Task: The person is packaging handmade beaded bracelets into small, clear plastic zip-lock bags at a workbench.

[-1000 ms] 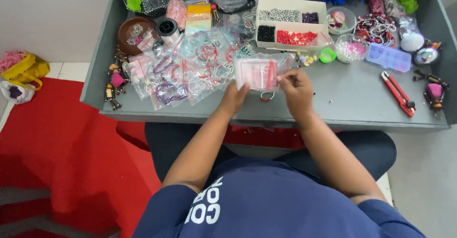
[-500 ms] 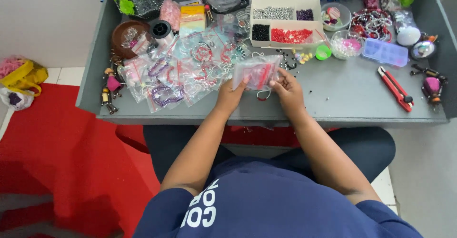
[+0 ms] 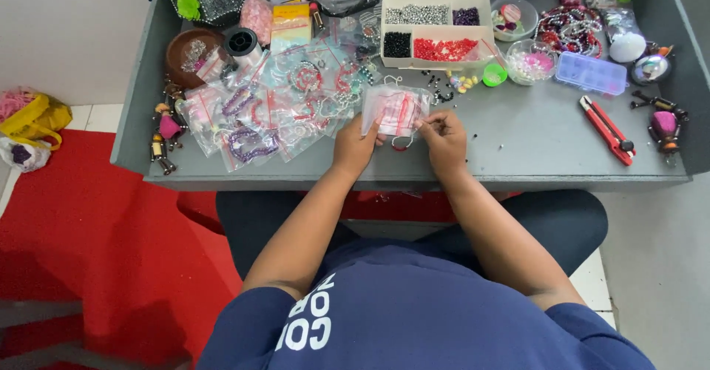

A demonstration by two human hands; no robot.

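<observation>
On the cluttered grey table, left hand and right hand pinch a clear zip bag; its contents may spill if tilted.

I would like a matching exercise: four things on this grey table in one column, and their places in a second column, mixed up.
Things:
1. small clear bag
2. red cutter
3. brown bowl
4. compartment box of beads

Places:
A. far left of the table
B. far middle
C. between the left hand and right hand
D. right side, alone

Pairs: 1-C, 2-D, 3-A, 4-B
</observation>
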